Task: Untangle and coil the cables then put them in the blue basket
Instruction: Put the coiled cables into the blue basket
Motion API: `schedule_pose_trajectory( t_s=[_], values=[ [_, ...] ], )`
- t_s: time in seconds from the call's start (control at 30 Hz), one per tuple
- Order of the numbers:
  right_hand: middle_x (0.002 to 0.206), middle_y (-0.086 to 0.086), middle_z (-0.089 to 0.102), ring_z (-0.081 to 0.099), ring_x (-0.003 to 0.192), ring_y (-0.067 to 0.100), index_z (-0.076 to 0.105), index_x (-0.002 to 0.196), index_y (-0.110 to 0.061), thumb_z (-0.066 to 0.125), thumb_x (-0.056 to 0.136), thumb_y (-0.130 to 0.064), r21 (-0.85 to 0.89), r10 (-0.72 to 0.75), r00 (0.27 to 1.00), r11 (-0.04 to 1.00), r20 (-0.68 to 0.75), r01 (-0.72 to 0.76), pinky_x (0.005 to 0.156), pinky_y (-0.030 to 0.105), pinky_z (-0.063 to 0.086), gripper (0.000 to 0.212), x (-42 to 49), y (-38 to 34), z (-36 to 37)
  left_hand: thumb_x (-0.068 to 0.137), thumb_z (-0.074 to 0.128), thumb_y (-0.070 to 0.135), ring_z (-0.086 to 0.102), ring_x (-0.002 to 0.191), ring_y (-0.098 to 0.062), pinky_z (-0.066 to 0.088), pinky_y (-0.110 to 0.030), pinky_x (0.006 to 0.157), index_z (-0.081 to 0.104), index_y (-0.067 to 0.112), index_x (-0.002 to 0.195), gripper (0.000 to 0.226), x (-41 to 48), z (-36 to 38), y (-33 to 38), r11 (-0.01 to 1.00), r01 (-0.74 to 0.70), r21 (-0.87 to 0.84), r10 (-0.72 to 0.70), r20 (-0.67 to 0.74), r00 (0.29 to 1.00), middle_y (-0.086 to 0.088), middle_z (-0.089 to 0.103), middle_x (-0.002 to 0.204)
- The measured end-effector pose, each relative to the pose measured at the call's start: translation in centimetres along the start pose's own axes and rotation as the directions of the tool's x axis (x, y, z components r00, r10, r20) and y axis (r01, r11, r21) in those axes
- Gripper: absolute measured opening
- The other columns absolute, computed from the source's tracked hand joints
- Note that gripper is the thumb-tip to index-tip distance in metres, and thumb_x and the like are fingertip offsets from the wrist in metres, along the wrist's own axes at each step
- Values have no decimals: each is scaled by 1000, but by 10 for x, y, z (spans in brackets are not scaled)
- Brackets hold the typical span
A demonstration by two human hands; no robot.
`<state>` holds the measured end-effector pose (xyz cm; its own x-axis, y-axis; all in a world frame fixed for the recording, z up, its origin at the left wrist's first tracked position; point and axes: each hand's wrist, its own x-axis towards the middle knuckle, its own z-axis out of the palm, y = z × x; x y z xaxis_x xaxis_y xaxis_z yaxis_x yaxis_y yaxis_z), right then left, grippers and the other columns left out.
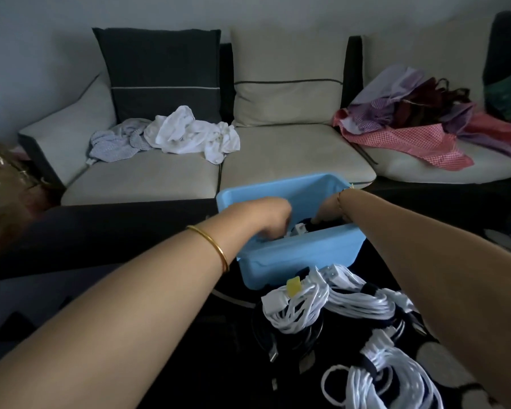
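Cables [363,302] lie beside blue basket [301,252]; left hand [267,214], right hand [328,206] inside.

Dark surface [219,364], pale blotchy pattern at 4 o'clock. Blue basket [301,255] at 12 o'clock, standing directly on it. Just beside basket's near wall – white cable bundle [295,311] w/ yellow tie [293,286], second white bundle [363,301] touching it at 3 o'clock. Third white bundle [396,379] at 5 o'clock, apart from those. Black cable [273,354] w/ USB plug near centre, partly under 1st bundle. Beyond, sofa [148,178] – white clothes [189,134] at 11 o'clock, pink & purple pile [419,128] at 2 o'clock.
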<state>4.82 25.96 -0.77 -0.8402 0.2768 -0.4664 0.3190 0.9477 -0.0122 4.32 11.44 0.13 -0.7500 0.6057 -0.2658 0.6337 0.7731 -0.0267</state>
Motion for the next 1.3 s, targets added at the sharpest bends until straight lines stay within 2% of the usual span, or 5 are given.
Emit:
schedule_pose_trajectory(
  t_s=[0.33,0.53,0.77,1.0,1.3],
  values=[
    [149,9,34,36,134,28,34,144,-15,35,101,-32,-325,-76,991,945,-112,36,107,39,32,46,-10,-28,3,96,46,10,54,89,-25,37,-28,71,61,5,121,30,-12,5,-1,996,88,-19,-82,197,977,-5,61,106],
    [69,16,62,56,51,25,56,75,-1,43,93,-8,99,-164,944,975,-287,200,56,31,51,23,-48,-6,-25,92,55,25,60,66,-23,46,-27,64,59,10,72,25,-53,-17,23,920,-55,-387,-27,-204,979,-7,68,77],
    [68,7,63,60,63,25,62,72,-8,60,88,-22,245,-262,955,925,-140,290,58,29,52,22,-136,45,23,79,64,58,48,57,-22,34,-28,56,42,14,58,54,-94,17,68,990,-10,-144,11,9,1000,-2,47,58],
    [105,7,64,61,102,27,63,104,-12,66,81,-39,-114,-243,937,969,-250,220,80,30,46,36,-136,36,85,85,59,24,57,114,-30,35,-30,73,49,10,113,33,-105,46,88,987,117,-106,-141,-246,959,-11,60,122],
    [111,3,61,58,102,25,63,106,-17,56,89,-21,-8,-195,891,978,-409,211,81,33,48,19,-139,48,71,84,64,13,56,62,-24,44,-26,49,51,10,70,19,-128,-5,59,855,53,-516,-129,-112,985,-9,57,69]
  ],
)
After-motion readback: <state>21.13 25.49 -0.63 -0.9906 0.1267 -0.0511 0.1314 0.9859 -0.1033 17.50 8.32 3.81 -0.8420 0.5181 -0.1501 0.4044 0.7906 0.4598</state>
